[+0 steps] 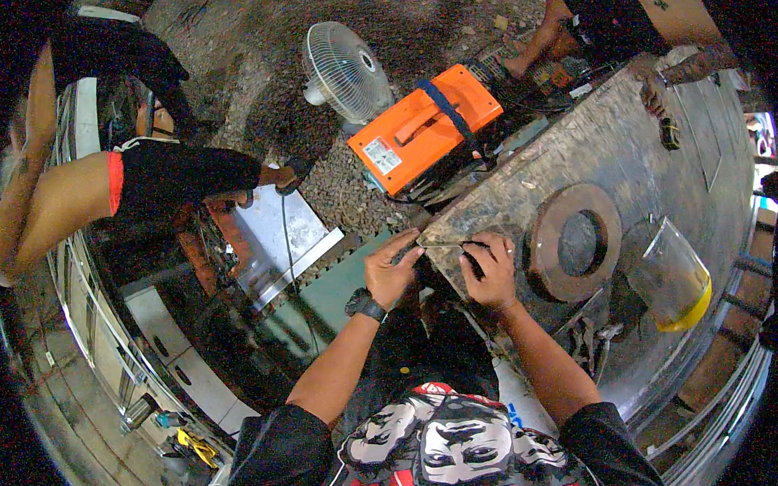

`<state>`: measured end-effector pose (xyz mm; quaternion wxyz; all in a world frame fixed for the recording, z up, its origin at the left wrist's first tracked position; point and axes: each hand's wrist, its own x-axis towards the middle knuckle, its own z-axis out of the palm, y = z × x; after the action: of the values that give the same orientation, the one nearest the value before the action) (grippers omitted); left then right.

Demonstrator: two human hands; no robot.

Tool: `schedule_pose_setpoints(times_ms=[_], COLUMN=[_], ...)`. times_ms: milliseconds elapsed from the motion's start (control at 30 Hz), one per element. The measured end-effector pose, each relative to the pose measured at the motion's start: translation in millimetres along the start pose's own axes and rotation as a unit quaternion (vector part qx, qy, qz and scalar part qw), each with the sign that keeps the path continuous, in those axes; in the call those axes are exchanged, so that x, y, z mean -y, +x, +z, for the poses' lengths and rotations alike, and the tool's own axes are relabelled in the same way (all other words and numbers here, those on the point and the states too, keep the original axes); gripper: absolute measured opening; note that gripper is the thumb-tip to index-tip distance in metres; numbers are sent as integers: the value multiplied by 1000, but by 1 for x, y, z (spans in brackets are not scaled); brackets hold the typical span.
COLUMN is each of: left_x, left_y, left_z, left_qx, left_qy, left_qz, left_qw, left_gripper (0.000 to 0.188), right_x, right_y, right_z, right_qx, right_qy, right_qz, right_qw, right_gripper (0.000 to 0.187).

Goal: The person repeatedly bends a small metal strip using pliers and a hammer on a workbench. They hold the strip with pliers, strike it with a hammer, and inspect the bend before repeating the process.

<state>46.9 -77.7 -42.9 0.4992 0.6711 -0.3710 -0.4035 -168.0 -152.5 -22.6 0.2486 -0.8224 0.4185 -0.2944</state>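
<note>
At the near corner of a worn metal worktable [511, 179], both of my hands are close together around a thin, straight metal strip [443, 244]. My left hand [391, 269], with a dark watch on its wrist, pinches the strip's left end between thumb and fingertips. My right hand [492, 272] is bent over the other end, its thumb and index finger closing on it; a small dark tip shows there, too fine to name. A thick rusty steel ring [543, 248] lies flat on the table just right of my right hand.
A clear face shield with a yellow edge [685, 313] and some metal hand tools [584, 340] lie on the table. Beyond stand an orange welding machine [427, 129] and a white fan [348, 66]. Another person's hand [653, 94] rests at the far edge; someone crouches left beside a metal sheet [291, 227].
</note>
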Motion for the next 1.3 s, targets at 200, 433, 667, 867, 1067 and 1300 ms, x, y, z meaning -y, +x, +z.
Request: schedule_pose_setpoints(times_ms=[200, 433, 667, 867, 1067, 1300], left_x=[3, -1, 2, -2, 3, 7], left_y=[2, 5, 8, 9, 6, 7], left_z=[-1, -5, -7, -7, -7, -7], left_qx=[-1, 21, 29, 37, 31, 31], left_qy=[7, 31, 46, 54, 21, 42], left_qz=[-7, -22, 17, -1, 2, 2], left_qw=[1000, 999, 998, 998, 999, 999], left_gripper=[26, 25, 24, 25, 25, 27], right_x=[2, -3, -2, -2, -2, 4], right_y=[2, -2, -1, -1, -2, 3], right_z=[0, 1, 0, 0, 2, -1], right_qx=[-19, -6, -5, -7, -9, -17], right_qy=[-14, -7, -8, -7, -15, -37], right_qz=[-14, -10, -12, -16, -11, -29], right_qw=[1000, 1000, 1000, 1000, 1000, 999], right_gripper=[25, 26, 26, 27, 28, 30])
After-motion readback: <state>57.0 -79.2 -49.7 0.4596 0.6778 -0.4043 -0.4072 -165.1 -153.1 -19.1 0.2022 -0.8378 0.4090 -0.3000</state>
